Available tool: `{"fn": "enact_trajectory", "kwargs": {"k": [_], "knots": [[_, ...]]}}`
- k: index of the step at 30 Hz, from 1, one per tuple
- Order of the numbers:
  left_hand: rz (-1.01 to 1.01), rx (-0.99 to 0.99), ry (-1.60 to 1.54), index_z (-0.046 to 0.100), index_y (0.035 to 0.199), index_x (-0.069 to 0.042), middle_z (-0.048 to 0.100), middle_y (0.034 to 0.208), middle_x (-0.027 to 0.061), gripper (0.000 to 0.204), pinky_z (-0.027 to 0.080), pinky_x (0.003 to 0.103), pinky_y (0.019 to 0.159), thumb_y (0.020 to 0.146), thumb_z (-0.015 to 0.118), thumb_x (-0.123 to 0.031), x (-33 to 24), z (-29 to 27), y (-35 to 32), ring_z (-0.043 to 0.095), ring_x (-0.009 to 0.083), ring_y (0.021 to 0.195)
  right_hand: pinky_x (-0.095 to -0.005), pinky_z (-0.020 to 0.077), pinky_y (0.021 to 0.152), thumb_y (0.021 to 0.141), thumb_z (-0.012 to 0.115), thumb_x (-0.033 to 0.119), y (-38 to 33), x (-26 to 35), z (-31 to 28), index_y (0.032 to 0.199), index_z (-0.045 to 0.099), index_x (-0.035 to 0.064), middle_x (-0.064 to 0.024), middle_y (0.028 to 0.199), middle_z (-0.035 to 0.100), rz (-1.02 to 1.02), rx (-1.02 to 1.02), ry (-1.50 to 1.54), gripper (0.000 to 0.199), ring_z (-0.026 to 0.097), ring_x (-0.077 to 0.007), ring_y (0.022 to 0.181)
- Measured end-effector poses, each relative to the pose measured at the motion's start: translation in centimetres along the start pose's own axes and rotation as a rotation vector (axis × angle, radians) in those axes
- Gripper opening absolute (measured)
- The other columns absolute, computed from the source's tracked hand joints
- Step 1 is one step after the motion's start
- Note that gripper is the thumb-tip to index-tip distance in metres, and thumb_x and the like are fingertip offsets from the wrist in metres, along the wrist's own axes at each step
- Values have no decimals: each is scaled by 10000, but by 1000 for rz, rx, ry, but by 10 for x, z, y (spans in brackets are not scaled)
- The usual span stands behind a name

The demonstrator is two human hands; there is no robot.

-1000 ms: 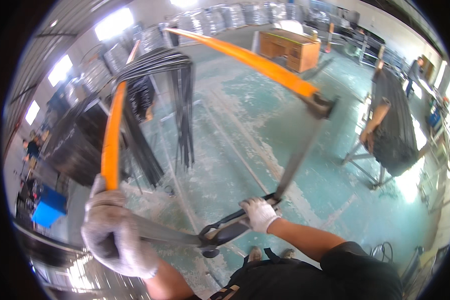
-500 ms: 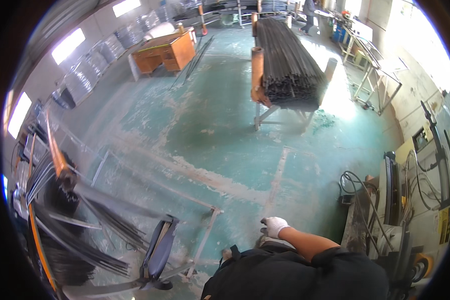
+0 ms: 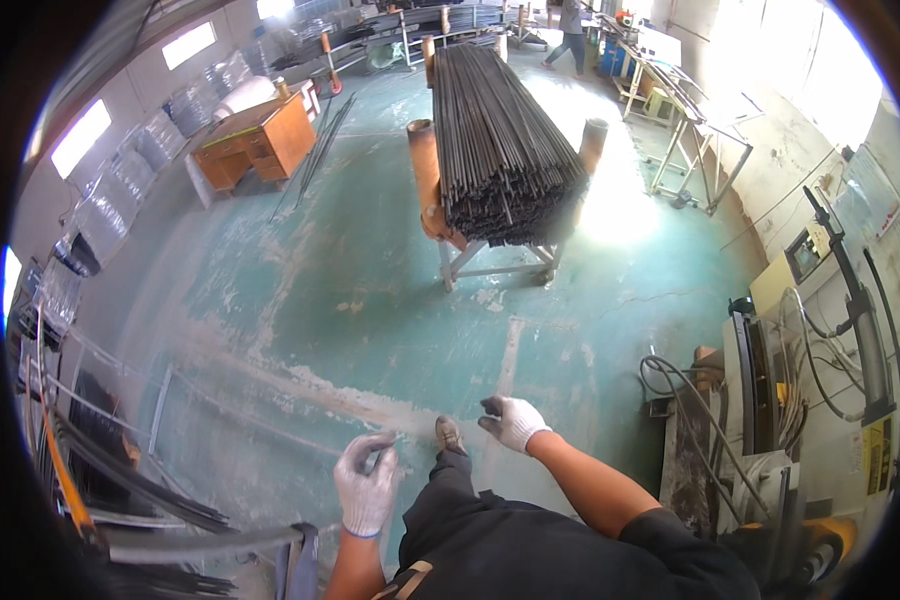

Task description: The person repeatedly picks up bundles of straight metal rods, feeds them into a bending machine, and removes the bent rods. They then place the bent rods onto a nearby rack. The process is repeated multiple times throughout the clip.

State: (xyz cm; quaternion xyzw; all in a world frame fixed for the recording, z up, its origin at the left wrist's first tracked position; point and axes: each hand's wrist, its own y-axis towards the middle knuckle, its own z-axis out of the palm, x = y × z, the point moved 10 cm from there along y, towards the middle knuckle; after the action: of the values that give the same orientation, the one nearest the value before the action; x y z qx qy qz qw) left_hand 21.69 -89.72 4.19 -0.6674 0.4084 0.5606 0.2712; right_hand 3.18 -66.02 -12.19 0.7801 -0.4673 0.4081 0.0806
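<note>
Both of my hands wear white knit gloves with grey, soiled fingers. My left hand (image 3: 368,484) is raised low in the middle, its fingers curved and a gap between thumb and fingers; nothing shows in it. To its right, my right hand (image 3: 515,423) reaches inward with loosely bent, parted fingers, also holding nothing. Neither hand touches anything. Ahead, a long stack of thin black rods (image 3: 505,150) lies on a metal stand (image 3: 500,268) between rusty upright posts (image 3: 424,165). My shoe (image 3: 449,433) shows on the floor between my hands.
Green worn floor (image 3: 370,290) lies ahead. A wooden desk (image 3: 255,140) stands far left. At right are a machine with black hoses (image 3: 685,385) and a metal frame table (image 3: 690,140). Black strips on a rack (image 3: 140,480) fill the lower left. A person (image 3: 570,40) walks at the back.
My left hand has come into view, free of anything. My right hand has shifted left and slightly up. The rod stack appears nearer and farther left; the lower-left rack has slid toward the picture's edge.
</note>
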Motion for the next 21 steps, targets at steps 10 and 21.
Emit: {"fn": "enact_trajectory", "kwargs": {"k": [10,21], "knots": [[2,289,-104,770,1085,37,796,1095,106,154,583,319,954,944,715,64,46,120,234,747,165,1030,-416,597,1039,971,815,276,163,-41,-203,1371,732,6,-221,1257,805,258,-475,104,489,777,-354,1180],[-43,357,66,765,1065,47,780,1064,132,135,590,342,949,935,732,37,74,170,418,762,205,1011,-447,581,1047,936,842,364,376,-38,-343,1394,685,-11,-228,1254,795,297,-638,36,612,754,-396,1191]]}}
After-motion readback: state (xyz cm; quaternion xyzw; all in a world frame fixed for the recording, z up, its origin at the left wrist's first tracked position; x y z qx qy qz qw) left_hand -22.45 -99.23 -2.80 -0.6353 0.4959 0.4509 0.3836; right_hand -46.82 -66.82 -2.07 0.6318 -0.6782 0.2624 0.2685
